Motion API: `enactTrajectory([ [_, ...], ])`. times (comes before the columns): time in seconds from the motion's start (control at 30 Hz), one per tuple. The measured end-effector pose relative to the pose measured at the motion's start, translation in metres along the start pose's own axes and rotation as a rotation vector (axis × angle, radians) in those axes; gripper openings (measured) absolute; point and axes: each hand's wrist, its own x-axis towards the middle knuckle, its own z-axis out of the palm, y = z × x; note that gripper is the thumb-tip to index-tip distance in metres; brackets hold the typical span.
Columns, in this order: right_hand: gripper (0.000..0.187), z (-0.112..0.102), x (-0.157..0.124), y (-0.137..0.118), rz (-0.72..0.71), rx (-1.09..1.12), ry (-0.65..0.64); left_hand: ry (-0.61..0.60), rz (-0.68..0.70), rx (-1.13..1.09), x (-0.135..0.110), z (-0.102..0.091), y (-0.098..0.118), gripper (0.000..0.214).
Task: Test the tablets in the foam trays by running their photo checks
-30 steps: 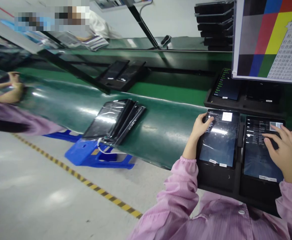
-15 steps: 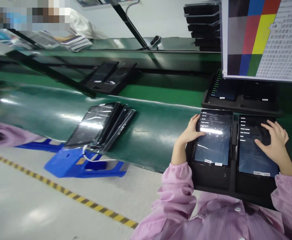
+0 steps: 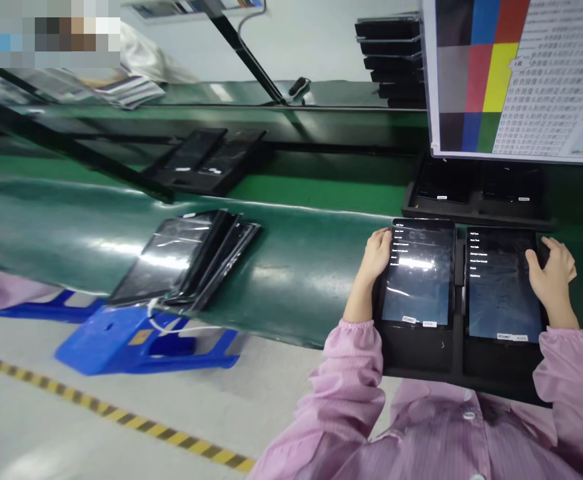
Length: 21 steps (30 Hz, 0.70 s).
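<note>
Two black tablets lie side by side in a black tray [image 3: 421, 357] right in front of me, both screens lit with white menu text. My left hand [image 3: 375, 257] is closed on the left edge of the left tablet [image 3: 418, 280], thumb on the glass. On the other side, my right hand [image 3: 551, 273] curls over the right edge of the right tablet [image 3: 498, 287]. Both my arms are in pink sleeves.
A fanned stack of tablets [image 3: 191, 263] lies on the green conveyor [image 3: 301, 267]. Behind my tray stands a second tray [image 3: 476, 200], under a colour test chart [image 3: 516, 73]. Stacked black trays [image 3: 391, 60] stand at the back. A blue stool [image 3: 136, 337] and a co-worker's pink sleeve [image 3: 1, 293] are at left.
Both hands slid off the screens to the tablets' outer edges. The screens went from code images to plain menu lists. The co-worker's hand at far left left the view.
</note>
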Motion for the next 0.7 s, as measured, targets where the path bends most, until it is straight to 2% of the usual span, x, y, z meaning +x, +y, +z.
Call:
enactTrajectory([
  [0.13, 0.059, 0.007, 0.001, 0.004, 0.007, -0.007, 0.011, -0.053, 0.02, -0.073, -0.008, -0.011, 0.005, 0.044],
  [0.3, 0.059, 0.01, 0.0, 0.005, 0.012, 0.006, 0.031, -0.235, 0.005, -0.115, -0.013, -0.028, 0.003, 0.083],
  [0.43, 0.059, 0.01, 0.0, 0.006, 0.022, 0.024, 0.036, -0.293, 0.004, -0.128, -0.009, -0.033, 0.002, 0.097],
  [0.53, 0.058, 0.01, 0.0, 0.007, 0.024, 0.037, 0.034, -0.291, 0.013, -0.151, -0.01, -0.032, 0.005, 0.096],
  [0.7, 0.059, 0.014, 0.002, 0.009, 0.029, 0.048, 0.026, -0.257, 0.016, -0.219, -0.017, -0.033, 0.011, 0.075],
])
